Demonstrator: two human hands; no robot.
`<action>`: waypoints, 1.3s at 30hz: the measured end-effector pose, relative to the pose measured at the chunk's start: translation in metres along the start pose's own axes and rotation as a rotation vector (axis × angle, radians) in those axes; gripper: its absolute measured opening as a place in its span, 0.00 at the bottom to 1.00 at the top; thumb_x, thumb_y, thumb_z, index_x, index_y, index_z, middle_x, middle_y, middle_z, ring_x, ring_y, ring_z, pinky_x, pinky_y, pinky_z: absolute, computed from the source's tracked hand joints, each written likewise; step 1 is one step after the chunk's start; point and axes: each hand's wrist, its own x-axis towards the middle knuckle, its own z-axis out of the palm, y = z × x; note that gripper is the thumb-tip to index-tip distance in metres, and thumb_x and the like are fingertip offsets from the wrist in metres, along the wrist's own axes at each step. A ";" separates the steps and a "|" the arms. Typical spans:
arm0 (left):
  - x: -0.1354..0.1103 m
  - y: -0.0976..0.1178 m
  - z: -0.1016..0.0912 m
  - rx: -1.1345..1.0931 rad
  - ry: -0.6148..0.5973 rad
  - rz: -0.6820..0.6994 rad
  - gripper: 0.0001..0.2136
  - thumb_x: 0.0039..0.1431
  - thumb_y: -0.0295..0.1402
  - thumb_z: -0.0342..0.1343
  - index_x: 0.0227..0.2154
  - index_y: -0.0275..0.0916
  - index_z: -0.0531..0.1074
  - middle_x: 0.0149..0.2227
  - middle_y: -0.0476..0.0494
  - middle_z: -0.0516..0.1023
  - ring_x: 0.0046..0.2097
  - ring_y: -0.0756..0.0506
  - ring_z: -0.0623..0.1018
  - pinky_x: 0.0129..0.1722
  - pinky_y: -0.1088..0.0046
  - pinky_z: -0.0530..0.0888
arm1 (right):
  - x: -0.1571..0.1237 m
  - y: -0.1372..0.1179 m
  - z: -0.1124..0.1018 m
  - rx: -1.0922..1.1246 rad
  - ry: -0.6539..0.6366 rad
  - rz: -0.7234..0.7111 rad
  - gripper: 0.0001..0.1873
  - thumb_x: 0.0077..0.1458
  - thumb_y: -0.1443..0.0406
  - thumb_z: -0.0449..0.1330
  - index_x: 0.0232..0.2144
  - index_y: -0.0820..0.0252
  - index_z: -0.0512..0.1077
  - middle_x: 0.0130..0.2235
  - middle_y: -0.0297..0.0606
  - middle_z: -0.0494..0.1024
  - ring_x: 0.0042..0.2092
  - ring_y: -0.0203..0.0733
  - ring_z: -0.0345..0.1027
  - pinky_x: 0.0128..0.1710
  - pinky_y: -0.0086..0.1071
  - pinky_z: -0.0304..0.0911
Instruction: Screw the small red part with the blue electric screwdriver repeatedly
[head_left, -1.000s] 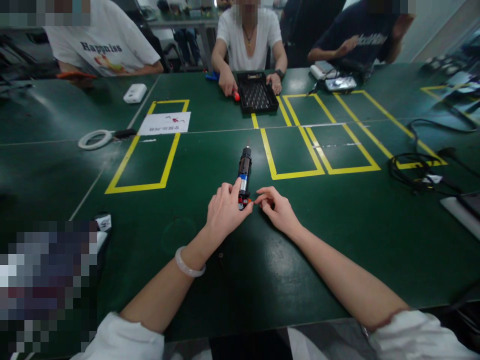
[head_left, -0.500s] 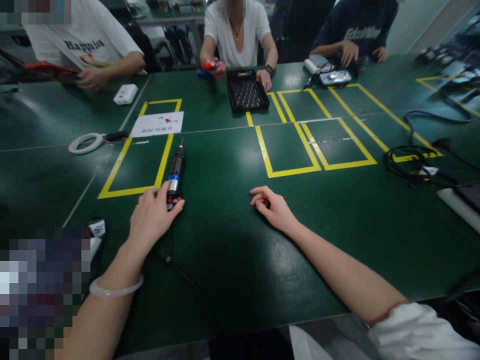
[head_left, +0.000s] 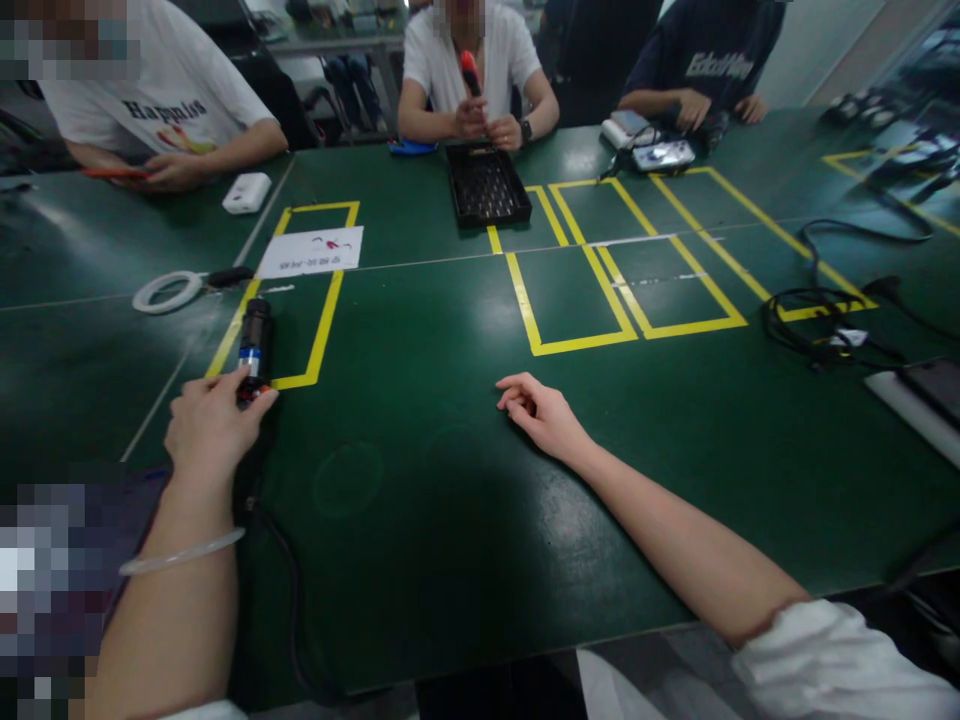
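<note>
Left fingers point(head_left: 234, 379) around the near end of a black cylindrical tool point(head_left: 256, 328)

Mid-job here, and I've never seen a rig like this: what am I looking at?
There's no machine here, just a person's two bare hands, seen from one camera on that person's head, looking forward and down. The left hand grips a dark cylindrical tool over a yellow taped outline; whether it touches the green table isn't clear. The right hand is loosely curled, holding nothing visible. The table also bears a paper sign, black cables and a black tray. A co-worker opposite holds a red-ended item.
</note>
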 end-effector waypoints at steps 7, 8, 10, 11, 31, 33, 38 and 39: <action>-0.015 0.017 0.009 -0.015 0.125 -0.095 0.19 0.58 0.48 0.52 0.46 0.40 0.71 0.49 0.37 0.66 0.46 0.37 0.69 0.43 0.56 0.71 | 0.000 0.001 0.000 -0.001 -0.007 0.003 0.15 0.58 0.71 0.53 0.48 0.58 0.68 0.36 0.34 0.78 0.32 0.33 0.67 0.33 0.27 0.60; -0.017 0.018 0.010 -0.002 0.133 -0.082 0.19 0.58 0.48 0.51 0.45 0.41 0.70 0.49 0.37 0.66 0.47 0.37 0.69 0.42 0.57 0.71 | 0.000 0.001 0.000 -0.004 -0.010 0.003 0.15 0.58 0.71 0.53 0.48 0.58 0.68 0.36 0.34 0.78 0.32 0.33 0.67 0.33 0.27 0.60; -0.019 0.018 0.010 0.021 0.145 -0.062 0.18 0.58 0.48 0.51 0.45 0.41 0.69 0.50 0.37 0.66 0.48 0.37 0.69 0.41 0.59 0.72 | 0.000 0.001 0.000 -0.010 -0.014 0.001 0.16 0.58 0.71 0.53 0.48 0.58 0.68 0.36 0.34 0.78 0.32 0.33 0.68 0.33 0.27 0.60; -0.020 0.018 0.011 0.031 0.146 -0.062 0.19 0.58 0.48 0.52 0.45 0.41 0.68 0.51 0.37 0.65 0.49 0.36 0.69 0.41 0.59 0.72 | 0.000 0.001 0.000 -0.013 -0.015 0.000 0.16 0.58 0.71 0.53 0.48 0.58 0.68 0.36 0.34 0.78 0.32 0.33 0.68 0.33 0.27 0.60; -0.029 0.035 -0.008 -0.235 0.346 0.003 0.17 0.62 0.39 0.50 0.47 0.33 0.71 0.57 0.33 0.70 0.56 0.33 0.70 0.52 0.53 0.68 | -0.002 -0.001 0.000 -0.031 -0.014 -0.002 0.15 0.58 0.71 0.53 0.47 0.59 0.69 0.36 0.35 0.78 0.33 0.34 0.68 0.34 0.27 0.60; -0.036 0.054 -0.016 -0.424 0.402 0.132 0.16 0.62 0.38 0.51 0.48 0.34 0.71 0.54 0.36 0.74 0.55 0.38 0.73 0.55 0.58 0.67 | -0.001 0.000 0.000 -0.023 -0.014 -0.005 0.14 0.58 0.71 0.53 0.47 0.59 0.69 0.36 0.35 0.78 0.33 0.34 0.68 0.33 0.27 0.60; -0.067 0.130 -0.025 -1.084 -0.086 0.395 0.17 0.62 0.41 0.54 0.48 0.34 0.73 0.42 0.41 0.79 0.43 0.46 0.78 0.48 0.67 0.73 | -0.002 -0.003 -0.001 0.028 -0.028 -0.002 0.13 0.59 0.69 0.54 0.46 0.60 0.70 0.36 0.35 0.78 0.33 0.34 0.69 0.33 0.27 0.61; -0.074 0.145 -0.024 -1.124 -0.216 0.427 0.17 0.62 0.41 0.54 0.48 0.35 0.74 0.41 0.41 0.79 0.42 0.46 0.78 0.48 0.67 0.73 | -0.002 -0.004 -0.001 0.051 -0.035 -0.001 0.12 0.59 0.69 0.54 0.46 0.60 0.70 0.36 0.36 0.78 0.33 0.34 0.69 0.33 0.28 0.61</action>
